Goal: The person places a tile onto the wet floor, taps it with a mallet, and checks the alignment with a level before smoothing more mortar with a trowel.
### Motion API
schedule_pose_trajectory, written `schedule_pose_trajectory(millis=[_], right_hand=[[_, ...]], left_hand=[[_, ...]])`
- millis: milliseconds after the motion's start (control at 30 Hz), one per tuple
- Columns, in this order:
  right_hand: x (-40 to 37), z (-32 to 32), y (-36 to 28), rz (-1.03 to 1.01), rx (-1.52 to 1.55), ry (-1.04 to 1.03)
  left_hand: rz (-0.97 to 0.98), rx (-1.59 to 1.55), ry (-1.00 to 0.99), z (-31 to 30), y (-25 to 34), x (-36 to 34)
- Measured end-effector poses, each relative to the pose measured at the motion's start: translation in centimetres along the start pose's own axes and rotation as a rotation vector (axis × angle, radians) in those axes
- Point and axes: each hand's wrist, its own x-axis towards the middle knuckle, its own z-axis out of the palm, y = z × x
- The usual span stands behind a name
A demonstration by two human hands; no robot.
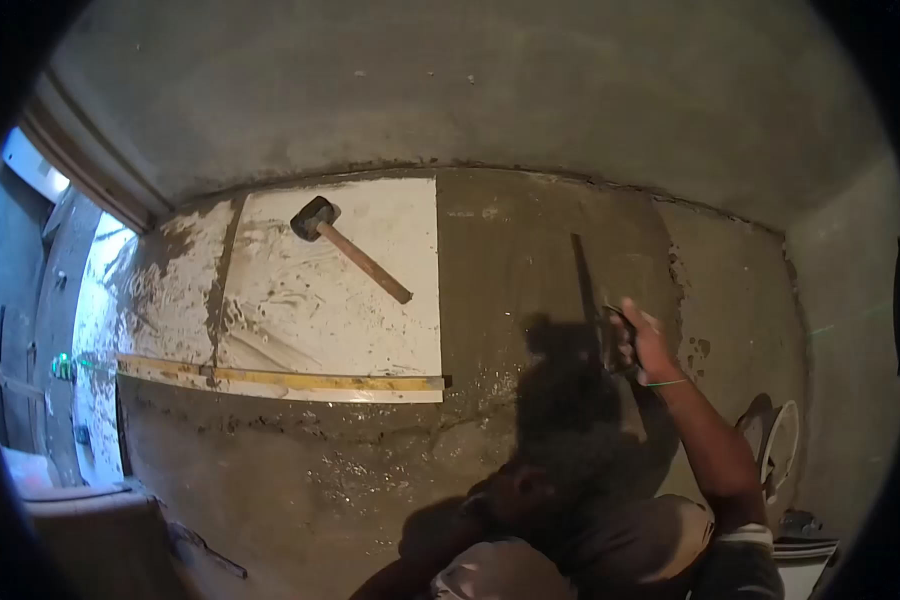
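Where the grey mortar bed [510,260] is spread over the floor, the right hand [642,345] is seen at about 3 o'clock of the view, closed around the grip of a long dark tool [585,280], whose thin blade is held out toward 12 o'clock, low over the wet surface; whether it touches cannot be told. A thin green line is seen across the wrist. The left hand [515,490] is made out only as a dark shape near 6 o'clock, low over the mortar and lost in the person's own shadow, so that its fingers cannot be told as spread or closed. A white tile [340,320] is laid at 10 to 11 o'clock, smeared with grey, its right edge set against the bare mortar. On it a mallet [355,255] is rested, its black head turned toward 11 o'clock and its wooden handle pointed toward 4 o'clock, well apart from both hands. Along the tile's near edge a yellow straightedge [290,379] is placed, run from 9 o'clock toward the centre. A second smeared tile [175,290] is seen at 9 o'clock beside the first, with a mortar-filled gap between them. At 4 o'clock, beside the right forearm, a white rimmed object [782,440] is stood near the wall [470,80]
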Motion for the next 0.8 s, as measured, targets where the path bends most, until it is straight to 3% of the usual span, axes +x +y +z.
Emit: schedule_pose_trajectory(millis=[67, 133, 200, 300, 433, 500, 633, 700, 800], right_hand=[[4.3, 5.9, 0.1, -0.253, 0.066, -0.018], [8.0, 8.6, -0.8, -0.134, 0.114, -0.349], [9.0, 12.6, -2.1, -0.114, 0.159, -0.427], [12.4, 17.2, -2.5, 0.061, 0.267, -0.454], [14.9, 21.1, -2.3, 0.052, 0.271, -0.374], [16.3, 22.2, -1.9, 0.086, 0.318, -0.361], [18.7, 23.2, -1.4, 0.117, 0.351, -0.412], [18.7, 23.6, -2.0, 0.132, 0.329, -0.341], [18.3, 23.9, -2.5, 0.126, 0.325, -0.330]], left_hand=[[-0.007, 0.012, -0.047, -1.0, 1.0, -0.5], [-0.028, 0.024, -0.087, -1.2, 0.8, -0.6], [-0.092, -0.098, -0.137, -0.6, 0.0, -0.3], [-0.036, -0.058, -0.076, -1.5, 1.3, -0.8], [-0.078, -0.108, -0.082, -1.3, -0.3, -1.0], [0.119, -0.024, 0.112, -0.9, -0.9, -0.9], [0.079, -0.103, 0.095, -1.0, -1.1, -0.6], [0.133, -0.132, 0.097, -1.1, -1.2, -0.6], [0.042, -0.153, 0.030, -1.6, -0.2, -0.7]])
